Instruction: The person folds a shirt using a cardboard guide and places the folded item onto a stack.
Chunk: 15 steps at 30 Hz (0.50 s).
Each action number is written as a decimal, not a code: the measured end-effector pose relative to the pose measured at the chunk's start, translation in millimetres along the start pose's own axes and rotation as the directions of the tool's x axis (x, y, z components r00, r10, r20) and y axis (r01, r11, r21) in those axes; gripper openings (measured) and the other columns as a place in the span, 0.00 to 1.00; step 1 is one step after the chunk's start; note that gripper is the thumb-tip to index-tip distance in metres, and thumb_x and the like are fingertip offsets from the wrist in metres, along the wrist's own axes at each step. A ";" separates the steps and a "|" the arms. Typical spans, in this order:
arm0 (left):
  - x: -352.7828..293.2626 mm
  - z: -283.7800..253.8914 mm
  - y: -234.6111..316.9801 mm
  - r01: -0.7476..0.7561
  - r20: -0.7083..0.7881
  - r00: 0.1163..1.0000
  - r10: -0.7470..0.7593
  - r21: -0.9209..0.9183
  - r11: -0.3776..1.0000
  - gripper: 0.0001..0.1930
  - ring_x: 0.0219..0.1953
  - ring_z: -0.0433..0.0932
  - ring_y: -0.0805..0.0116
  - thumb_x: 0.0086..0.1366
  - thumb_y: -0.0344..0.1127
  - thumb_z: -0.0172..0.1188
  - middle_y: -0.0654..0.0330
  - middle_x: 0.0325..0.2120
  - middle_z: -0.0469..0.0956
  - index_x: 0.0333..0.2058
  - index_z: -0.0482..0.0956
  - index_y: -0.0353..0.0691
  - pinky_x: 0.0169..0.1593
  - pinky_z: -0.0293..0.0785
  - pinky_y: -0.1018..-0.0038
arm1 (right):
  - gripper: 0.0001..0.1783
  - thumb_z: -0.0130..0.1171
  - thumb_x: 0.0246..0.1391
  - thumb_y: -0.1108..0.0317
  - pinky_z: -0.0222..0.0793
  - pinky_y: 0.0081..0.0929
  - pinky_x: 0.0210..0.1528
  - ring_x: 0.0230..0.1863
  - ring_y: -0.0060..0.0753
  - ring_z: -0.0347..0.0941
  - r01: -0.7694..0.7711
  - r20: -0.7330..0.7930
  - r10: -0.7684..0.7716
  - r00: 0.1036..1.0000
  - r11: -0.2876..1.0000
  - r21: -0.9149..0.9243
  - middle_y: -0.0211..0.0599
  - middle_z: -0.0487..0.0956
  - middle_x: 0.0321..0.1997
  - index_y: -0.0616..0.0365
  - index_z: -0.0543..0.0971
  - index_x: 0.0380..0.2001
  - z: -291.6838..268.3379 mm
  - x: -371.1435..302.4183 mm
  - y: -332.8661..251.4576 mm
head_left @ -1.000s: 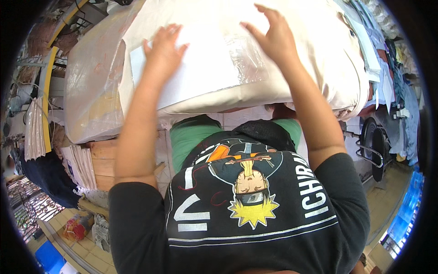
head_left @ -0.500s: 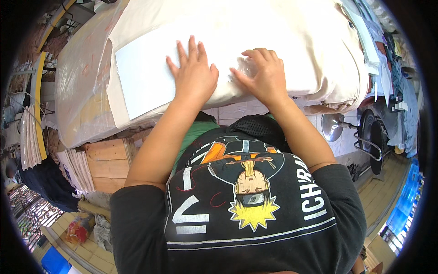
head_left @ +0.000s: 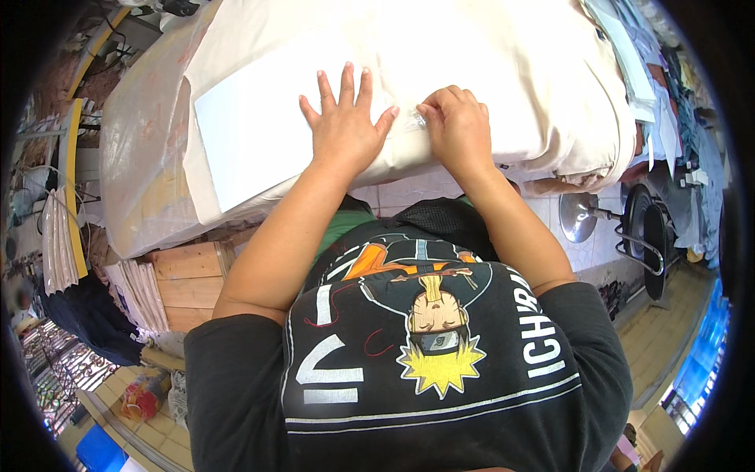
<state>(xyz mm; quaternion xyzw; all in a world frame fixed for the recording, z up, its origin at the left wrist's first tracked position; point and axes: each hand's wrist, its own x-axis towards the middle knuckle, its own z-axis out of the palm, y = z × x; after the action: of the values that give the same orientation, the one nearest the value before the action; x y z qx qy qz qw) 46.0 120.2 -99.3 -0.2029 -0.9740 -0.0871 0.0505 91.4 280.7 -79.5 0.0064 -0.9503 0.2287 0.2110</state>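
A smooth white sheet-like piece (head_left: pixel 248 134) lies on the cream cloth-covered table (head_left: pixel 550 94); strong glare washes out its right part, and I cannot tell whether it is paper or a bagged item. My left hand (head_left: pixel 346 130) rests flat near its right side with the fingers spread. To the right, my right hand (head_left: pixel 460 126) is closed in a pinch at a bit of crinkled clear plastic (head_left: pixel 415 119). Most of that plastic is lost in the glare. The two hands are a short way apart.
Clear plastic film (head_left: pixel 145 149) covers the table's left end. Folded light-blue garments (head_left: pixel 625 63) are stacked at the right edge. A metal-based stool (head_left: pixel 578 216) stands below right, and a wooden crate (head_left: pixel 189 279) with pale cloth beside it is below left.
My left hand has shifted slightly right, its fingers spreading wider. My right hand's thumb and fingers have come together on the clear plastic.
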 end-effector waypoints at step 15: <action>4.3 -20.2 0.4 0.051 0.148 0.988 -0.032 -0.125 0.991 0.35 0.67 0.39 0.44 0.65 0.57 0.42 0.51 0.66 0.46 0.64 0.52 0.43 0.62 0.34 0.39 | 0.11 0.56 0.50 0.62 0.70 0.40 0.39 0.36 0.46 0.76 -0.283 0.127 0.275 0.953 0.958 0.050 0.44 0.80 0.34 0.56 0.80 0.33 -44.6 56.9 42.9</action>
<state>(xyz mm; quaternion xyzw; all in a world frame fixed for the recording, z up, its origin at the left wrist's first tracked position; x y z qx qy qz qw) 43.5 118.4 -78.8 -0.1914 -0.9715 -0.1355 -0.0360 52.6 343.4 -39.1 -0.1075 -0.9443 0.2874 0.1194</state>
